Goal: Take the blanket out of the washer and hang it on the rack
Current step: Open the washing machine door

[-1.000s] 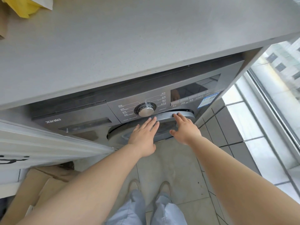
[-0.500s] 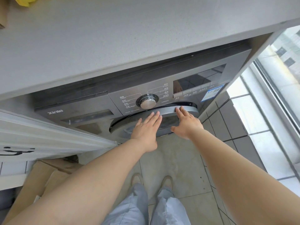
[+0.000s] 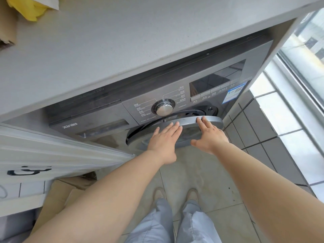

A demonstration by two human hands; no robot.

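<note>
At your feet there's bare tile floor, shoes planted square to the washer, so you're set up straight in front of it. Up from there, both arms reach forward. Your left hand lies flat, fingers straight and together, tips on the door rim near its middle. Your right hand is spread, thumb out to the side, fingertips touching the rim further right. Neither grip is clamped on anything: both are apart, just resting on the edge.

I'd say they sit there because that right side is the free edge. The door is ajar, a dark gap showing behind the rim on the right, while the left side stays close to the cabinet, so the hinge is likely left and the door swings out toward you and leftward.

Beyond the door, the dial and the panel face up at you from under the grey bench, which overhangs the machine.

The blanket isn't visible; presumably it's in the drum behind the door, so I can't tell which way it lies or where its long axis runs. No rack in view either. Opening is the step in hand.
</note>
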